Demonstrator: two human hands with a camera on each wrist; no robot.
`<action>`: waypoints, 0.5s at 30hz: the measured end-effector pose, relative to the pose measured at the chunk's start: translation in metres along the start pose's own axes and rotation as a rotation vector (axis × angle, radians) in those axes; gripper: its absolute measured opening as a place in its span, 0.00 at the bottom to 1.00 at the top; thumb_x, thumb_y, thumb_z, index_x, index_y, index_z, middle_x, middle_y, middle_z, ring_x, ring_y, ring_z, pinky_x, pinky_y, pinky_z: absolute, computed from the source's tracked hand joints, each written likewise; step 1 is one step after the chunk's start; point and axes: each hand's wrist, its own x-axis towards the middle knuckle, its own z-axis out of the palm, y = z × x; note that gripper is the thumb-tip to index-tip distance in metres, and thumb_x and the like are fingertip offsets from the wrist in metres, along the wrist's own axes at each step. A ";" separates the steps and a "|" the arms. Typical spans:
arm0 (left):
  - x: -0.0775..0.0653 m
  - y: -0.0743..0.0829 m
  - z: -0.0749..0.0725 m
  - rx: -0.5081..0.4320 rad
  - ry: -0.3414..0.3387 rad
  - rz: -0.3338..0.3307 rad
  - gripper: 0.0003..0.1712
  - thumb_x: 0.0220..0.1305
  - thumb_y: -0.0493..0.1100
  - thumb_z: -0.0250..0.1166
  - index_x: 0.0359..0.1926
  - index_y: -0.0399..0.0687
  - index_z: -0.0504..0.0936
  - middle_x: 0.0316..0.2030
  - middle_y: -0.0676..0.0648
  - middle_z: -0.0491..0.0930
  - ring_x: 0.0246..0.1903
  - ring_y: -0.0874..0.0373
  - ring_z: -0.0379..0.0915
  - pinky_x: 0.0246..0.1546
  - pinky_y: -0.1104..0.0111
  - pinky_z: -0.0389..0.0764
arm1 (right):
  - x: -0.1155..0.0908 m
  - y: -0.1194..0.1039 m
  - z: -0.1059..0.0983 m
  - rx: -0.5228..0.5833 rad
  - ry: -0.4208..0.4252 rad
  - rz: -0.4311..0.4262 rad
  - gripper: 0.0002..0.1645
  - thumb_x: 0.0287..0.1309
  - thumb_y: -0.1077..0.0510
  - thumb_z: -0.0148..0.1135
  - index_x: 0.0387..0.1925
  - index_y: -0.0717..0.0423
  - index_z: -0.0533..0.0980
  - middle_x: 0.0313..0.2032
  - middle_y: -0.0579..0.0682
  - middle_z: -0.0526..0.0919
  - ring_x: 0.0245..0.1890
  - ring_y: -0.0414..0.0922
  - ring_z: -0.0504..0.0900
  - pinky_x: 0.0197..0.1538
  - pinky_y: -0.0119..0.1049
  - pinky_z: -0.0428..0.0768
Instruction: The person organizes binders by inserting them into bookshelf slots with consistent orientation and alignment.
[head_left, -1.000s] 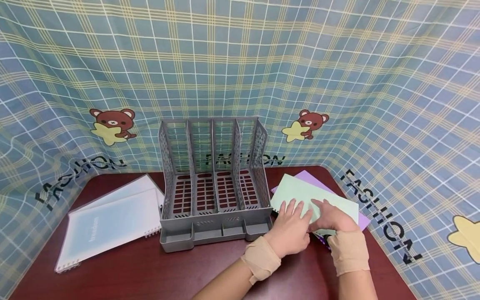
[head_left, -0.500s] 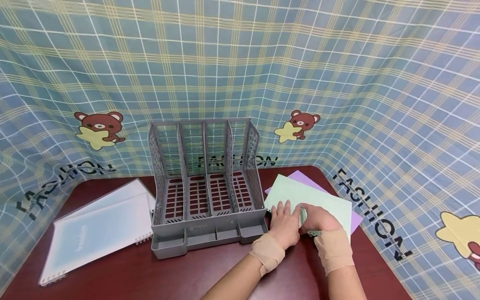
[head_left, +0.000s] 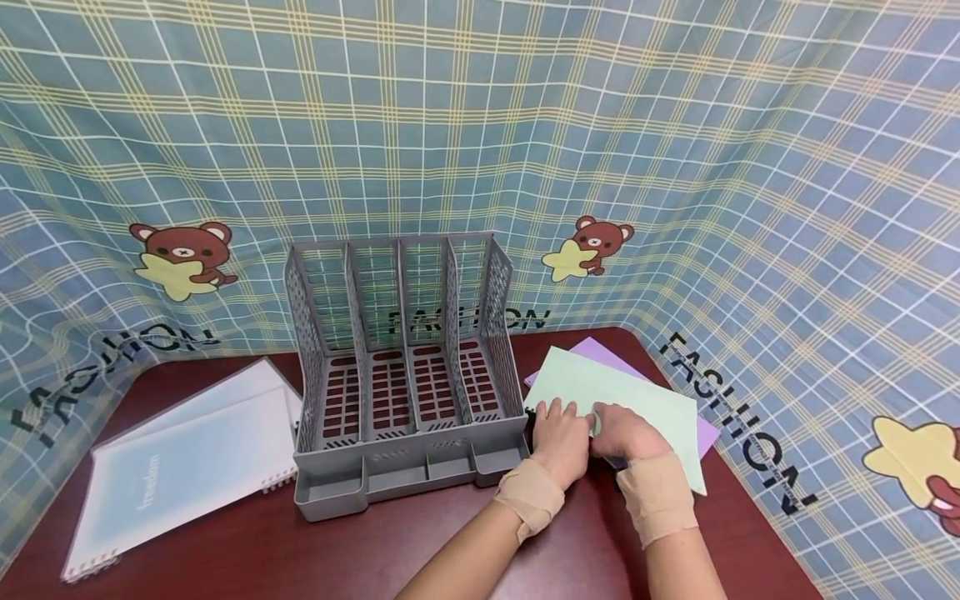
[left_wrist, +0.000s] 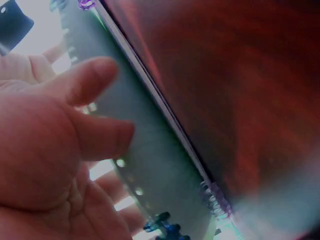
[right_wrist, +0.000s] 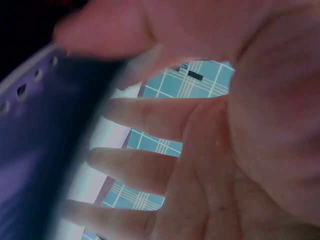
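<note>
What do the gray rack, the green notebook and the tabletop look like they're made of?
Gray rack: probably molded plastic, matte, given its even color and slotted panels.
Green notebook: its flat, plain matte cover could be card or thin plastic.
Tabletop: perhaps wood or laminate, reddish-brown with a glossy sheen.

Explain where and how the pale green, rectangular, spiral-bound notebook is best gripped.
Grip the green notebook probably at its near long edge, from the person's side, thumb below, fingers above: it is thin, lies broad face up over a light purple rectangular notebook, and this edge faces the person.
</note>
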 end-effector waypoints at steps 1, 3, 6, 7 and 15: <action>0.000 0.000 -0.001 -0.003 0.006 0.003 0.16 0.62 0.50 0.64 0.51 0.71 0.86 0.55 0.52 0.79 0.59 0.50 0.68 0.62 0.50 0.64 | 0.000 -0.001 0.001 -0.013 0.007 -0.004 0.40 0.43 0.58 0.68 0.61 0.69 0.72 0.54 0.70 0.78 0.56 0.65 0.75 0.54 0.59 0.76; -0.001 -0.001 -0.003 -0.007 0.018 0.009 0.15 0.62 0.49 0.64 0.49 0.71 0.87 0.55 0.53 0.79 0.59 0.51 0.68 0.62 0.51 0.64 | 0.001 -0.003 0.003 -0.041 0.021 -0.009 0.35 0.48 0.58 0.66 0.58 0.68 0.73 0.53 0.72 0.77 0.57 0.68 0.72 0.54 0.62 0.75; -0.003 -0.002 -0.005 0.004 0.016 0.025 0.15 0.62 0.49 0.64 0.49 0.70 0.87 0.58 0.52 0.78 0.62 0.51 0.67 0.64 0.51 0.63 | 0.002 -0.005 0.006 -0.071 0.029 0.006 0.30 0.56 0.59 0.59 0.59 0.70 0.71 0.53 0.73 0.76 0.60 0.70 0.70 0.55 0.64 0.73; -0.003 -0.003 -0.006 0.009 0.014 0.032 0.16 0.62 0.49 0.63 0.51 0.69 0.86 0.58 0.52 0.78 0.62 0.51 0.67 0.64 0.52 0.62 | 0.003 -0.006 0.007 -0.076 0.026 0.008 0.29 0.58 0.60 0.57 0.59 0.71 0.71 0.54 0.74 0.76 0.60 0.70 0.69 0.56 0.64 0.73; -0.007 -0.014 -0.036 -0.081 0.094 0.155 0.16 0.65 0.46 0.60 0.51 0.59 0.87 0.59 0.46 0.78 0.67 0.47 0.64 0.67 0.51 0.61 | 0.004 0.001 0.004 -0.056 0.040 -0.020 0.34 0.58 0.61 0.56 0.63 0.76 0.63 0.49 0.74 0.77 0.53 0.67 0.77 0.55 0.60 0.75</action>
